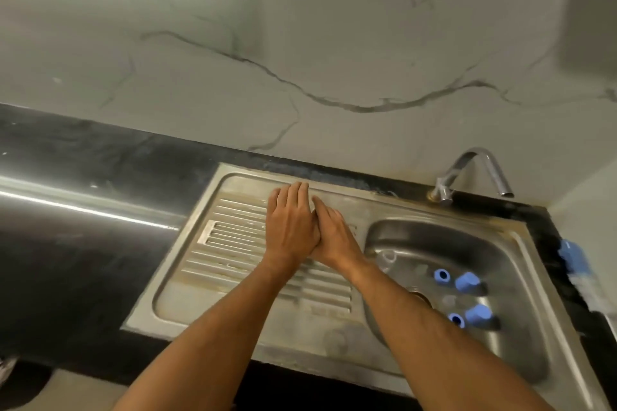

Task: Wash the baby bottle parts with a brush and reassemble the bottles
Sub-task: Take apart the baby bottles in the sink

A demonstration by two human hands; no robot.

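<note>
Head view shows my left hand (289, 227) and right hand (334, 237) laid flat on the drainboard (233, 243), side by side and touching at the thumbs, fingers straight and holding nothing.

By my judgement the task has barely begun. Nothing in the basin (500, 243) looks assembled: the parts lie loose and apart. I see no running water from the tap (467, 173), no suds, and no brush in either hand. So washing, rinsing and putting the bottles back together all seem left to do.

In the basin, to the right of my right forearm, I count 4 blue pieces: 2 rings, one (442, 275) farther from me and one (456, 319) nearer, each with a dark hole in the middle, and 2 caps, one (468, 280) just beside the far ring and one (478, 313) just beside the near ring. A clear piece (387, 259), maybe a teat or a bottle, sits near the basin's left wall; I cannot tell which. Other clear shapes between the blue pieces are too faint to name. The drain (421, 298) is partly hidden by my forearm.

On the dark surface (100, 260) at the far right edge lies something blue and white (576, 264), blurred; it may be the brush, but I cannot be sure.
</note>
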